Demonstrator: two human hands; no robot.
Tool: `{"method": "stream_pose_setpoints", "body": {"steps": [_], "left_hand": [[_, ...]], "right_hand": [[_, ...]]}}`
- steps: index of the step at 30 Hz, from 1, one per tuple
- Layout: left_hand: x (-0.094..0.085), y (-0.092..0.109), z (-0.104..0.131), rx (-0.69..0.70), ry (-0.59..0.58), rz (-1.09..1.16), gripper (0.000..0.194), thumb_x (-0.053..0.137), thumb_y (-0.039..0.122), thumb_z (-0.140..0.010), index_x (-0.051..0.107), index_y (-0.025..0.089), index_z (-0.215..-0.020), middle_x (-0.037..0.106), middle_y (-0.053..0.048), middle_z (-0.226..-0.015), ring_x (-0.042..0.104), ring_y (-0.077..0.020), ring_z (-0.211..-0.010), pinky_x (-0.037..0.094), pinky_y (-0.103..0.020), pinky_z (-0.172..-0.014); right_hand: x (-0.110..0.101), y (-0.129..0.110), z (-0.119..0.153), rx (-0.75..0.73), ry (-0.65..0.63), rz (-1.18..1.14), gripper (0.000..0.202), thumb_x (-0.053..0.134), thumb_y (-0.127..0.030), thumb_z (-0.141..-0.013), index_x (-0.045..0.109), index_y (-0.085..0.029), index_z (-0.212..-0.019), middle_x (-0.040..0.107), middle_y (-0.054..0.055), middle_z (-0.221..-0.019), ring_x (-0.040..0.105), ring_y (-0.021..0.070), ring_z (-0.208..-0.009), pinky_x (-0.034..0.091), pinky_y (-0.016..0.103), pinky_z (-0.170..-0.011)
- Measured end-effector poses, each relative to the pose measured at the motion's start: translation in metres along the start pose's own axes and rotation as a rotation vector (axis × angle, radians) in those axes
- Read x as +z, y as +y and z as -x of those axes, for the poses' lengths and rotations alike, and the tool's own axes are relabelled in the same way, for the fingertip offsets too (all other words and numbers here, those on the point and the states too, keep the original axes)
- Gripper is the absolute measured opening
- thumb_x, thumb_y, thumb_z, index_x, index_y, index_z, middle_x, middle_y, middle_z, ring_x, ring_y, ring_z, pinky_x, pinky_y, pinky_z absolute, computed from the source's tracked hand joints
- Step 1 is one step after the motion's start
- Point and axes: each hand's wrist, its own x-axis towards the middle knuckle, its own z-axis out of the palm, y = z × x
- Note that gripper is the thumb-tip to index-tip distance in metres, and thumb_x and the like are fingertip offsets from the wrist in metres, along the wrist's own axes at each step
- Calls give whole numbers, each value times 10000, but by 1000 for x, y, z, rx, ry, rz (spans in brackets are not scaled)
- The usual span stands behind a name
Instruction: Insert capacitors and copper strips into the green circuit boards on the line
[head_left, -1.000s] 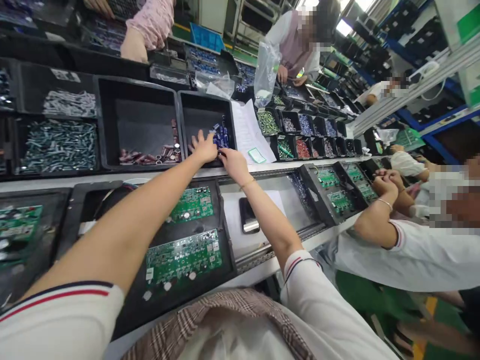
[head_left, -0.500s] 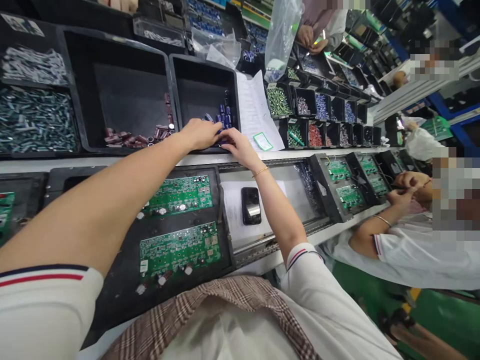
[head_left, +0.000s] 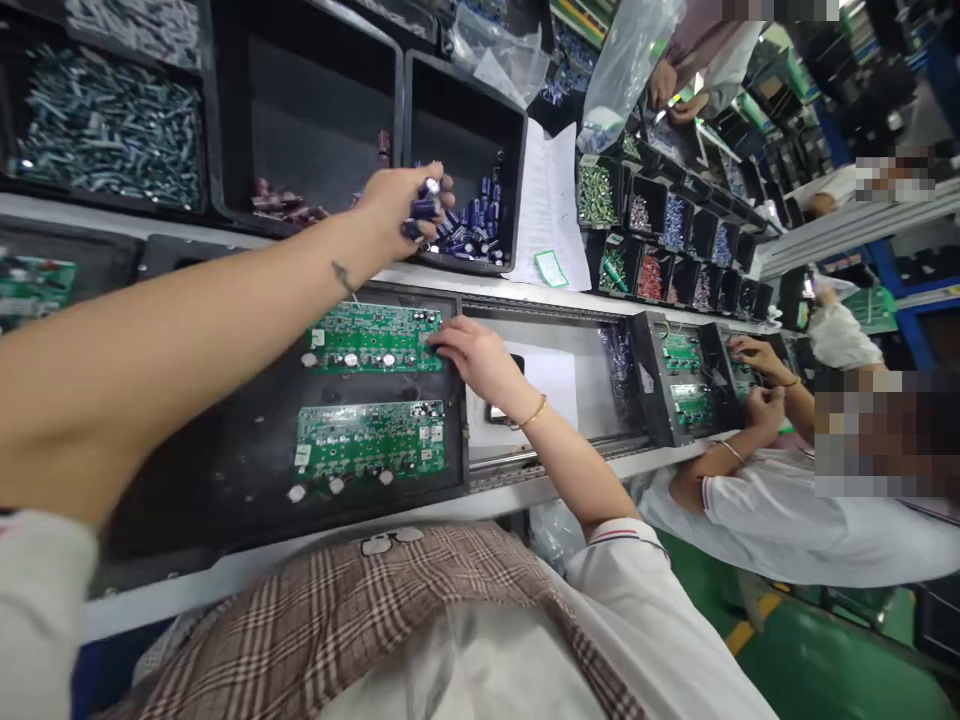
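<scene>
The left hand (head_left: 397, 205) is up in the air, just in front of the black plastic bin (head_left: 465, 130) that holds more small blue can-shaped capacitors. Its fingers are curled shut around a little bunch of blue capacitors with silver tops (head_left: 421, 207). A few of them poke out between the fingertips.

The right hand (head_left: 474, 358) is low, and its fingers reach to the right edge of the upper green circuit board (head_left: 373, 338). The fingertips are close together and touch the board. I cannot tell if they pinch a part there.

A second green circuit board (head_left: 369, 452) lies just below the first one. Both sit in a black flat tray (head_left: 225, 460).

The capacitors look very light and hard, like tiny tins. Their sides look smooth, so I think they can slip and roll away. The thin wire legs probably bend easily. It seems best to pick one up by its round body with two fingertips, not by the legs.

The boards look stiff and flat, but the small parts on top seem easy to break. The bare edges look like the safe place to hold them.

To the right, another person's hands (head_left: 754, 375) are at other green boards.
</scene>
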Motion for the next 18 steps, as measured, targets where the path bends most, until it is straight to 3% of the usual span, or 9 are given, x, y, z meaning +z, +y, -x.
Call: {"method": "stream_pose_setpoints", "body": {"steps": [4, 8, 10, 13, 18], "left_hand": [[-20, -29, 100, -161, 34, 230, 309, 378, 212, -1094, 599, 95, -911, 556, 11, -688, 315, 19, -423, 131, -88, -353], [-25, -74, 177, -419, 150, 470, 250, 437, 157, -1048, 662, 81, -969, 577, -11, -705, 289, 12, -331, 214, -94, -248], [-22, -94, 193, -494, 138, 568, 271, 415, 153, -1045, 672, 87, -987, 590, -23, -722, 301, 3, -313, 240, -96, -232], [-18, -114, 194, -496, 33, 608, 231, 457, 193, -1033, 677, 127, -1052, 608, -33, -744, 343, -19, -323, 267, -95, -235], [-17, -122, 179, -456, -59, 587, 196, 482, 250, -1027, 636, 153, -1100, 656, -59, -779, 362, -35, -323, 300, -113, -241]], "right_hand": [[0, -1, -12, 48, -24, 135, 235, 547, -87, -997, 735, -176, -1106, 715, 74, -1103, 690, 195, -1008, 533, 297, -909], [2, -6, -18, 42, -51, 210, 215, 539, -149, -1024, 735, -181, -1109, 719, 80, -1104, 690, 204, -1019, 519, 293, -894], [2, -6, -19, 23, -72, 232, 201, 552, -174, -1027, 736, -176, -1109, 723, 80, -1091, 691, 206, -1008, 518, 294, -887], [-1, -4, -21, -30, -106, 233, 195, 559, -160, -1020, 738, -172, -1097, 730, 76, -1089, 689, 208, -1003, 522, 303, -893], [-4, 7, -20, -149, -75, 109, 261, 507, -85, -1012, 741, -181, -1076, 741, 70, -1164, 670, 202, -1096, 521, 332, -990]]}}
